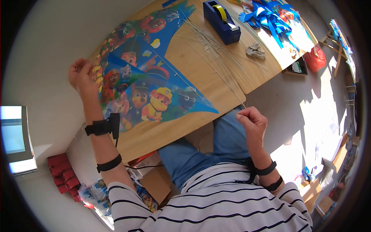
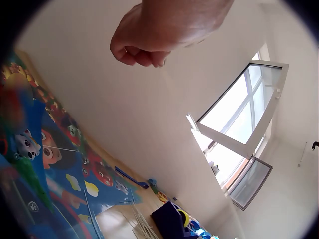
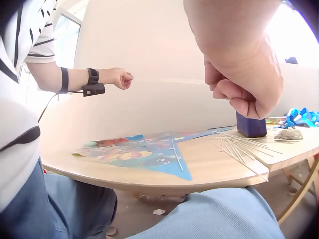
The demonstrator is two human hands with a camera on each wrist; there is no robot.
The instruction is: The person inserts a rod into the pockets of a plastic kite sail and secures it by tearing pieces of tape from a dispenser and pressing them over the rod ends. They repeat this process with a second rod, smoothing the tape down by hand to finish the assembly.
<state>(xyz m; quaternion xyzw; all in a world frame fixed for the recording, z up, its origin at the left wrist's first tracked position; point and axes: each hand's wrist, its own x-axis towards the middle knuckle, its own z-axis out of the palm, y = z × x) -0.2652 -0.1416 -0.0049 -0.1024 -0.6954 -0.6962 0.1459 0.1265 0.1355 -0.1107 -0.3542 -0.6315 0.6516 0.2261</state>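
Observation:
Blue kite sheets (image 1: 170,75) printed with cartoon dogs lie overlapped on the wooden table, a thin white rod (image 1: 176,71) along one edge. My left hand (image 1: 82,75) is raised beside their left edge, fingers curled in; the left wrist view shows the same fist (image 2: 159,30) against the wall. Over the table's front corner, my right hand (image 1: 254,123) has its thumb against its bent index finger. From the right wrist the curled fingers (image 3: 232,94) appear above the tabletop. Nothing held shows in either hand.
Loose thin rods (image 1: 216,50) are scattered mid-table, some reaching the front edge. Behind them stands a dark blue tape dispenser (image 1: 228,33) with yellow tape. A crumpled pale lump (image 1: 255,51) and blue ribbons (image 1: 270,21) lie right. An open window (image 2: 239,109) juts from the wall.

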